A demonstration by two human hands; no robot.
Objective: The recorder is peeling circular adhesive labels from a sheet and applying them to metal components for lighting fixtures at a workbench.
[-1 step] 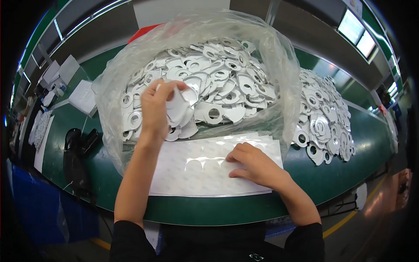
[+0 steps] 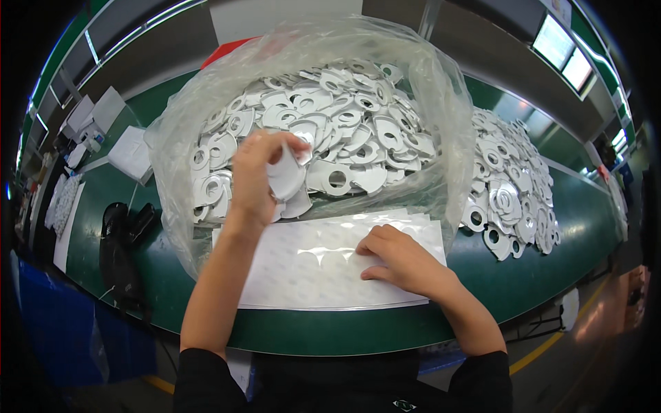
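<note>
Between the thumb and fingers of my left hand (image 2: 253, 175) is a white flat plastic part (image 2: 286, 176), held tilted at the near edge of a heap of similar parts. The heaped white plastic parts (image 2: 337, 141), many with a round hole, fill a large clear plastic bag (image 2: 175, 131) that lies open. Before the bag lies a stack of glossy whitish sheets (image 2: 317, 282) with faint rounded shapes on them. My right hand (image 2: 396, 258) rests on the right part of this stack, its thumb and bent fingers apart, with nothing seen in them.
A second pile of white parts (image 2: 513, 186) lies on the green table (image 2: 551, 268), right of the bag. On the left are a black handheld device (image 2: 122, 248) and a white box (image 2: 131, 153). A blue bin (image 2: 69, 337) stands below the table's left edge.
My left hand has shifted slightly right and toward me, and the white part in it has turned more on edge. My right hand stays in place on the sheets.
</note>
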